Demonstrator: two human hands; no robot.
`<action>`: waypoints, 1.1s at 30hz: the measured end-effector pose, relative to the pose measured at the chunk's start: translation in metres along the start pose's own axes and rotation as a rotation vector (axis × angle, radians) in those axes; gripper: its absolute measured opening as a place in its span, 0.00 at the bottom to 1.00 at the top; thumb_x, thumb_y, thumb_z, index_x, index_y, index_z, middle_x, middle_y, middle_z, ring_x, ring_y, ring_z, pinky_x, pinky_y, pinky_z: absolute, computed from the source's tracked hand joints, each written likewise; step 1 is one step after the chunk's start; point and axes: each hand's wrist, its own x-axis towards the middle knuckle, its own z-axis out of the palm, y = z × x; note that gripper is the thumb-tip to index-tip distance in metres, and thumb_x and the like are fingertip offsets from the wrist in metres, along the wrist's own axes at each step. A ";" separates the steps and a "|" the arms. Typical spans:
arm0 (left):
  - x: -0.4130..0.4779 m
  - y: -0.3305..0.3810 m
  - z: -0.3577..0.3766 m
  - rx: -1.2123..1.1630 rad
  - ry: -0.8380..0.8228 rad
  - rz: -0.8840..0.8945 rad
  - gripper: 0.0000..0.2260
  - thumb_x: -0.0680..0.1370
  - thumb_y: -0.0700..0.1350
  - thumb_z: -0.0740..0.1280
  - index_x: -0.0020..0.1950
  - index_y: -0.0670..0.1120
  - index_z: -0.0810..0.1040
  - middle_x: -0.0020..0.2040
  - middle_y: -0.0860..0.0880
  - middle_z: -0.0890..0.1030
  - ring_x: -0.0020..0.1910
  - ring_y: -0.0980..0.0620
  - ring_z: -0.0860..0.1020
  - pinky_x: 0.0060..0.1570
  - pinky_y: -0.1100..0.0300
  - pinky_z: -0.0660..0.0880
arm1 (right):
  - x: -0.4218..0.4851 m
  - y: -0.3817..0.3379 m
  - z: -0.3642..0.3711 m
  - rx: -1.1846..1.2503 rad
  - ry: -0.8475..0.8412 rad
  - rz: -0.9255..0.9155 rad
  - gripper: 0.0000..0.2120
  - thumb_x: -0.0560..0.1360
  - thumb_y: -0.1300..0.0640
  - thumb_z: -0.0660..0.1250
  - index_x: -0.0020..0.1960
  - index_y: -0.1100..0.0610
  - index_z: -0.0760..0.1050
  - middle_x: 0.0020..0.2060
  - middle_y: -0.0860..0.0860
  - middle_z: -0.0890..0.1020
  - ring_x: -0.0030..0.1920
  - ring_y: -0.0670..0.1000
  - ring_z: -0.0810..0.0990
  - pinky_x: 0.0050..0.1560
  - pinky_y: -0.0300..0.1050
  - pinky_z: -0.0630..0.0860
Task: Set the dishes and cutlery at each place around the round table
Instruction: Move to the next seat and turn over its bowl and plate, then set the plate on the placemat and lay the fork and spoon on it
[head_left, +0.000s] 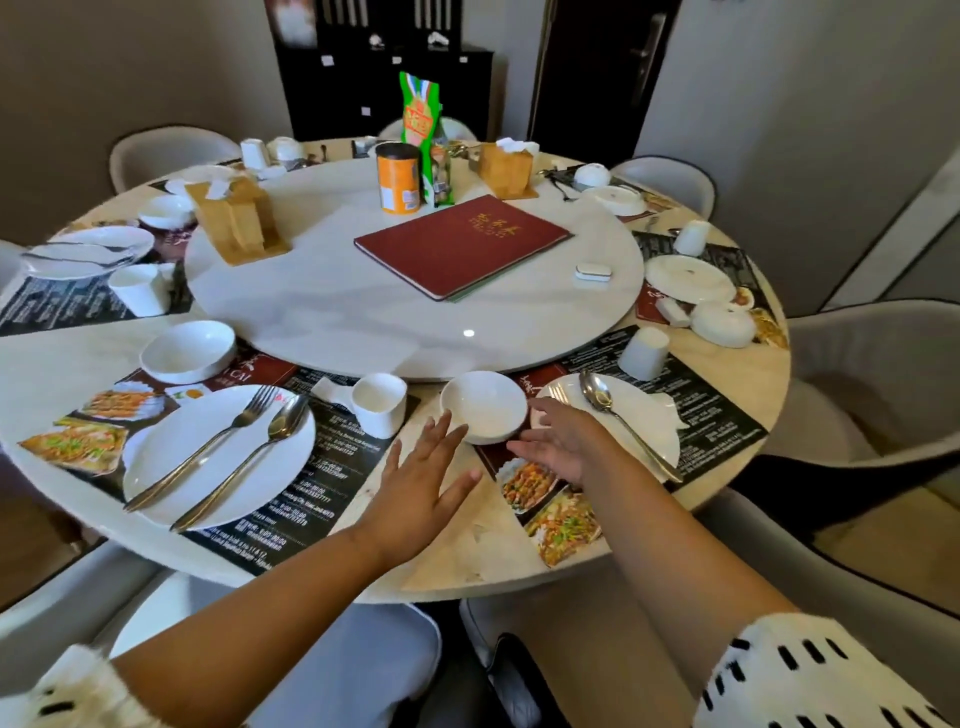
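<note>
White china, the bowl (484, 408) is sitting on the desk (457, 545) between the cup (379, 402) and the plate (644, 415). The left hand (423, 478) and right hand (558, 447) are hovering open on either side, holding nothing. A careless sweep is probably risking knocking the spoon (597, 397) off the plate.

Fuzzy white sleeves (810, 675), blk dashes

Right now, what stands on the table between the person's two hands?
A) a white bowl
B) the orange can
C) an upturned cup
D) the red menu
A: the white bowl stands upright near the table edge, with the left hand and right hand on either side, fingers outstretched.
</note>
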 end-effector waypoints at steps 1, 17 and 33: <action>0.008 0.007 0.003 -0.022 -0.016 0.005 0.50 0.60 0.78 0.32 0.76 0.55 0.52 0.78 0.54 0.47 0.76 0.58 0.43 0.72 0.54 0.37 | -0.003 -0.003 -0.011 -0.026 -0.007 -0.027 0.25 0.79 0.57 0.61 0.72 0.63 0.58 0.63 0.67 0.69 0.54 0.64 0.76 0.52 0.51 0.76; 0.184 0.107 0.049 -0.091 -0.029 0.195 0.17 0.80 0.52 0.57 0.67 0.49 0.71 0.62 0.53 0.75 0.61 0.56 0.72 0.60 0.64 0.66 | 0.112 -0.140 -0.175 -0.990 0.458 -0.500 0.32 0.72 0.52 0.71 0.70 0.61 0.63 0.67 0.59 0.69 0.65 0.58 0.70 0.60 0.47 0.69; 0.306 0.147 0.103 0.440 -0.698 0.604 0.21 0.82 0.53 0.47 0.75 0.51 0.58 0.77 0.53 0.57 0.77 0.52 0.50 0.76 0.48 0.48 | 0.164 -0.163 -0.225 -0.302 0.561 -0.368 0.32 0.63 0.51 0.78 0.63 0.61 0.71 0.59 0.56 0.77 0.56 0.55 0.76 0.56 0.48 0.76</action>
